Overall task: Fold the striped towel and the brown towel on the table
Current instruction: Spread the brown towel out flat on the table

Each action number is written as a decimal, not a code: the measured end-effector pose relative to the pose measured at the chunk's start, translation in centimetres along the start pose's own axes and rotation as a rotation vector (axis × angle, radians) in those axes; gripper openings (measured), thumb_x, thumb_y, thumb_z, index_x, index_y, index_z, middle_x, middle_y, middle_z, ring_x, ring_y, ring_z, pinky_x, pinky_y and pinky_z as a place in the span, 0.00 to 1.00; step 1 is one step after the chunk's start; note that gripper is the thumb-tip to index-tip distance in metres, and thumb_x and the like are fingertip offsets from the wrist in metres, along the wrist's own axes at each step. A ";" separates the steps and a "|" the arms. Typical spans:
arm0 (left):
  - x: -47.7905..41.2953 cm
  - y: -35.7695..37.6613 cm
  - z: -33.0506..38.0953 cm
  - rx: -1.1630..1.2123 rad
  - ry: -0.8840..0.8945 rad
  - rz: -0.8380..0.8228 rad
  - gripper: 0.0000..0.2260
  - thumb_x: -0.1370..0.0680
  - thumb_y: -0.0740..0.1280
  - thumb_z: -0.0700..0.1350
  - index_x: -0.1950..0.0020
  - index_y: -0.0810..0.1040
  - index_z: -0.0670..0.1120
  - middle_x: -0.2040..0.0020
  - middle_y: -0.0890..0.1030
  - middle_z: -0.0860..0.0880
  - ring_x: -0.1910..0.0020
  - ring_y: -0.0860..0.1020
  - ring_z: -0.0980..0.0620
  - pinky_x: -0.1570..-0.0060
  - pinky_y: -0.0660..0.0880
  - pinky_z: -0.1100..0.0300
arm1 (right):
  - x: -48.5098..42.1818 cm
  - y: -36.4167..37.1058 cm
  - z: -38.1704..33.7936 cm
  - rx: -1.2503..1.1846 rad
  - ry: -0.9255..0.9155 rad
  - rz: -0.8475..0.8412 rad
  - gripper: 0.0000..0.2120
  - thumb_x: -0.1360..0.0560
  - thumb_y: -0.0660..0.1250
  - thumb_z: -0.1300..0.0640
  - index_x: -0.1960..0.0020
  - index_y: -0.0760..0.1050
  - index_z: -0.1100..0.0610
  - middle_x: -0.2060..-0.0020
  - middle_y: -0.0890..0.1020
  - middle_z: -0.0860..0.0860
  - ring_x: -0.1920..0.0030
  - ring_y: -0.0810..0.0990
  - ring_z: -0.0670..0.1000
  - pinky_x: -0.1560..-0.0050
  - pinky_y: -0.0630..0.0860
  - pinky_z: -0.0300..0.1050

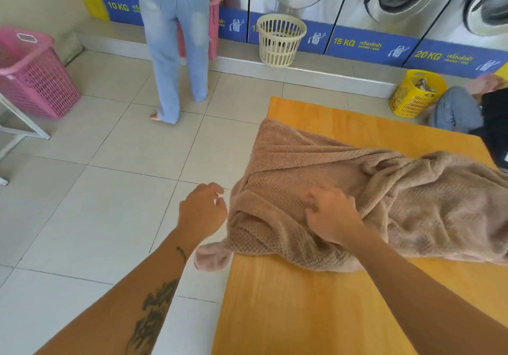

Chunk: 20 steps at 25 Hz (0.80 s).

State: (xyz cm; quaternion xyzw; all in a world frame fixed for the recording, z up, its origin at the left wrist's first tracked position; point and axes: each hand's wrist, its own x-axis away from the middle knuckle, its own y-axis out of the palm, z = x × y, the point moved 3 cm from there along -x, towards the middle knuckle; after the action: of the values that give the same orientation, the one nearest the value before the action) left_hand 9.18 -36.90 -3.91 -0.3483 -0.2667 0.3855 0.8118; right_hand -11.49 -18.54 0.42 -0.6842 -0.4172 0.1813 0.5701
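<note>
**Friend:** Brown towel (384, 195): where is it?

**Me:** On the table (316, 321), which fills my view from 3 to 6 o'clock. The towel lies crumpled across the table's far half, spreading from the middle out toward 3 o'clock and past the picture's edge. Its 11 o'clock part is fairly flat, and the 3 o'clock part is bunched in ridges. One corner (213, 257) droops over the table's left edge, at about 7 o'clock of the heap.

**Friend:** And the striped towel?

**Me:** I can't see it anywhere here.

**Friend:** Your hands?

**Me:** My right hand (334, 217) sits on the towel near its left end, fingers bent down into the pile. They're blurred, so I can't tell whether I'm pinching a fold or only pressing. My left hand (202, 211) hangs over the floor (110, 217), just beside the towel's left edge, at 9 o'clock of it. Its fingers are loosely curled, holding nothing and touching no cloth.

**Friend:** Which step is this?

**Me:** I'd judge it the very start of the brown one: finding edges, with nothing folded yet.

**Friend:** What does the next move need?

**Me:** A corner in each hand, I reckon. The drooping corner is nearest my left, at 6 o'clock of it. Then I'd pull the cloth flat across the table to take out the ridges before any fold. The overhang could drag more towel off the edge.
</note>
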 end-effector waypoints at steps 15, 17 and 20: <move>8.7 9.2 11.6 -0.299 0.482 -0.104 0.08 0.25 0.62 0.41 0.55 0.74 0.56 0.56 0.78 0.56 0.53 0.75 0.51 0.48 0.68 0.50 | 13.5 -0.3 12.5 0.011 0.328 -0.044 0.39 0.33 0.65 0.64 0.25 0.58 0.47 0.27 0.61 0.51 0.28 0.61 0.57 0.35 0.70 0.54; 7.9 7.9 13.7 -0.094 0.421 -0.014 0.10 0.25 0.62 0.38 0.58 0.72 0.55 0.63 0.77 0.55 0.60 0.76 0.51 0.54 0.73 0.50 | 13.0 -1.0 15.0 0.105 0.316 -0.102 0.39 0.31 0.65 0.62 0.24 0.55 0.48 0.27 0.61 0.52 0.26 0.58 0.58 0.32 0.68 0.55; 6.7 5.1 15.6 -0.156 0.289 0.355 0.07 0.26 0.65 0.39 0.51 0.76 0.49 0.54 0.75 0.46 0.52 0.73 0.42 0.54 0.69 0.49 | 12.1 -1.3 18.1 0.266 0.242 -0.152 0.40 0.29 0.65 0.58 0.22 0.52 0.48 0.30 0.66 0.51 0.27 0.61 0.57 0.28 0.61 0.58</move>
State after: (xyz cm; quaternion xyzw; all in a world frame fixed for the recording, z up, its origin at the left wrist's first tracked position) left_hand -0.20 -23.51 2.86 -0.5031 -0.1111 0.4466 0.7315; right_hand -17.96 2.28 -0.81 -0.5862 -0.3685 0.1078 0.7134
